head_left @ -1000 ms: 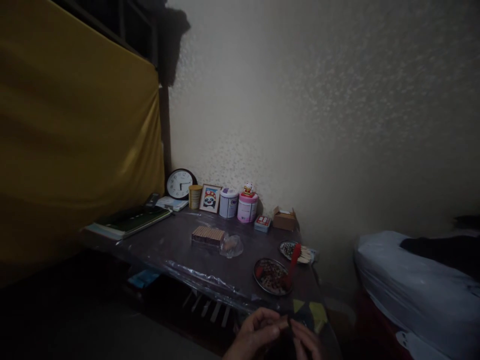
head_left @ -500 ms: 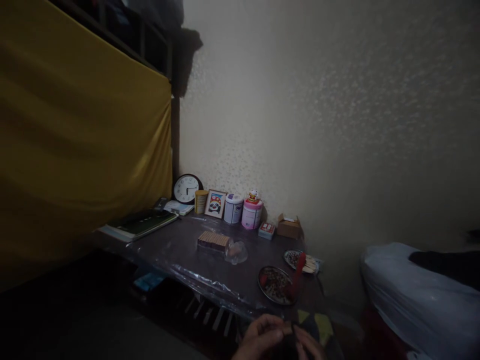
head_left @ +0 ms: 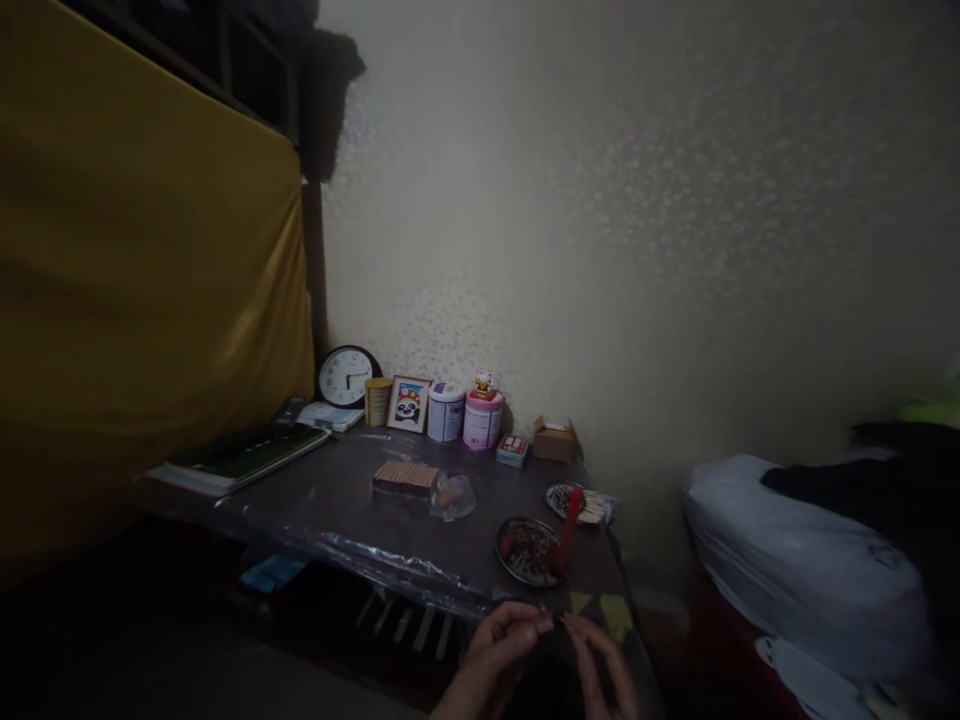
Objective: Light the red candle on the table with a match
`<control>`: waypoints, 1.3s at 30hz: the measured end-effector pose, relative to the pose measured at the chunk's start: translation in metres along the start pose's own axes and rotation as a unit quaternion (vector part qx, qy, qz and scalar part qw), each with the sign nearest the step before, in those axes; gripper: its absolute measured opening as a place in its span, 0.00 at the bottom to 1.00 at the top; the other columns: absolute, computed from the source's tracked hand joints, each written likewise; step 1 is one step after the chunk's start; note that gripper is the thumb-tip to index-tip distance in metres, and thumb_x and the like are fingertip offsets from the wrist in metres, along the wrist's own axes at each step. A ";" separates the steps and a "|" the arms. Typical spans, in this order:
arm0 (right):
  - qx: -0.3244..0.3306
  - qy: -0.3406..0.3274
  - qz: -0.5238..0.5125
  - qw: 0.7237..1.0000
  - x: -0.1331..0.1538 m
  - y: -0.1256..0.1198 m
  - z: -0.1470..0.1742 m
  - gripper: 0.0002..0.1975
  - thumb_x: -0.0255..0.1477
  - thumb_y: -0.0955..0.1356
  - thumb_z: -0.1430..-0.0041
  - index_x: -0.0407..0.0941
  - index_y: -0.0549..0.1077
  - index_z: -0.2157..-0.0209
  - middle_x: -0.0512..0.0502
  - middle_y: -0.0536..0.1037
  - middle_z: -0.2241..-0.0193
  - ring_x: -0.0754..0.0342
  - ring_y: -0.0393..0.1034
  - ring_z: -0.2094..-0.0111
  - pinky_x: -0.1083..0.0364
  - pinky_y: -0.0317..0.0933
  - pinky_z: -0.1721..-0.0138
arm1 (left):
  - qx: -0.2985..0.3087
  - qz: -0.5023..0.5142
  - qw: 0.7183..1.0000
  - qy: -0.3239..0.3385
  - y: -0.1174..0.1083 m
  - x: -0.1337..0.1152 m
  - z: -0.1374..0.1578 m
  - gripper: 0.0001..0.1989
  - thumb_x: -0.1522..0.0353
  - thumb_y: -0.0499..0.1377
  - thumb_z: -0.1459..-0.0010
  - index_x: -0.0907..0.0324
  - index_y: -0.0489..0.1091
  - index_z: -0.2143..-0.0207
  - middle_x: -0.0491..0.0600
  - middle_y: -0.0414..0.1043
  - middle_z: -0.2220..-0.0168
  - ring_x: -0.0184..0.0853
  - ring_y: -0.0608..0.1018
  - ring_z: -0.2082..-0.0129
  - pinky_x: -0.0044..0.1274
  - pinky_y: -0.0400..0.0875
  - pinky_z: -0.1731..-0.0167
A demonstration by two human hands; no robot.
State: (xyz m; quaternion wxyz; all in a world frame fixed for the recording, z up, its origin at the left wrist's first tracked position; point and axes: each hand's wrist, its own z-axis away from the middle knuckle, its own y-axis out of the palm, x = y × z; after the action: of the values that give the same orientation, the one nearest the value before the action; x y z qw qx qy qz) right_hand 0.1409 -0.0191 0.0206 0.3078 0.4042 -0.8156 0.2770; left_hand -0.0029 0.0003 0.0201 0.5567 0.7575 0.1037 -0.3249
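Where yellow cloth [head_left: 142, 290] hangs at left and pale wall [head_left: 637, 220] fills background, low dark table [head_left: 337, 500] under clear plastic stands between them. White bundle [head_left: 802, 580] lies at right. Along wall: clock [head_left: 345, 375], panda picture [head_left: 407, 403], white tin [head_left: 445, 411], pink tin [head_left: 482, 420], cardboard box [head_left: 555, 440]. Round tray [head_left: 525, 550] with red-handled tool [head_left: 566, 528] sits near front edge. Left hand [head_left: 491, 655] and right hand [head_left: 604, 665] meet below tray, fingertips pinching small dark object [head_left: 558, 621] between them; object too dim to identify.
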 end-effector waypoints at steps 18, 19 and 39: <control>0.012 -0.186 0.118 0.975 -0.006 -0.009 -0.004 0.06 0.28 0.64 0.40 0.47 0.73 0.64 0.47 0.80 0.67 0.54 0.77 0.65 0.60 0.71 0.64 | -0.011 -0.002 1.000 -0.020 0.010 -0.009 0.006 0.08 0.69 0.64 0.51 0.59 0.73 0.65 0.52 0.79 0.63 0.38 0.77 0.58 0.26 0.62 0.54; 0.007 -0.180 0.117 0.977 -0.004 -0.010 -0.004 0.06 0.28 0.63 0.40 0.47 0.72 0.65 0.47 0.80 0.68 0.55 0.77 0.66 0.60 0.71 0.63 | -0.013 -0.001 1.000 -0.022 0.011 -0.008 0.006 0.08 0.69 0.64 0.51 0.59 0.73 0.66 0.51 0.79 0.64 0.38 0.77 0.59 0.26 0.63 0.55; 0.018 -0.259 0.135 0.956 -0.009 -0.007 -0.001 0.09 0.24 0.64 0.42 0.46 0.71 0.59 0.46 0.80 0.65 0.55 0.76 0.64 0.60 0.70 0.62 | -0.004 0.009 1.000 -0.018 -0.006 0.007 -0.002 0.13 0.68 0.67 0.56 0.59 0.74 0.65 0.53 0.79 0.62 0.39 0.77 0.60 0.28 0.63 0.55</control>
State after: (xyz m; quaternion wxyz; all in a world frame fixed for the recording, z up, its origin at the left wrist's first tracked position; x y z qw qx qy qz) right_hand 0.1514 -0.0175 0.0157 0.0380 0.3537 -0.9092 0.2165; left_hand -0.0001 0.0029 0.0119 0.5644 0.7500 0.0886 -0.3333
